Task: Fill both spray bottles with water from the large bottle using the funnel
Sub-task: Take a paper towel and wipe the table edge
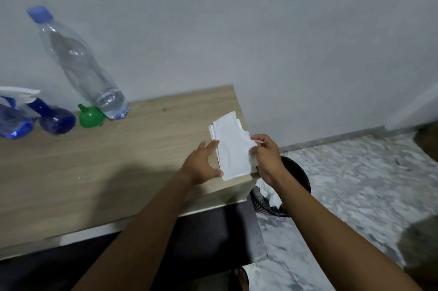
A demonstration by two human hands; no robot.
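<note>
Both hands are over at the desk's (pixel 94 172) right edge, well apart from the filling gear. The left hand (pixel 202 165) lies released, fingers straight, pressing the left side of a stack of white tissues (pixel 231 148), with the thumb at the stack's near corner. The right hand (pixel 266 155) is curled in, fingertips pinching the ruffled right edge of that stack just where it overhangs the desk's right edge.

Over by the desk's far edge, toward the left, stands the large bottle (pixel 80 61): clear plastic, blue cap (pixel 39 13) on, a little water showing low in its base. Touching its foot on the left is the green funnel (pixel 91 116), wide end down on the desk, spout up. Just beside that is one blue spray bottle (pixel 55 120), and the second spray bottle (pixel 14 122) is next to it at the desk's left end, blurred. A white trigger head (pixel 19 91) shows above the pair, though the blur makes it hard to say which bottle carries it.

Down on the marbled floor (pixel 355 184), just beside the desk's right edge and below the right wrist, sits a black bin (pixel 298 177) with crumpled white paper (pixel 269 192) inside.
</note>
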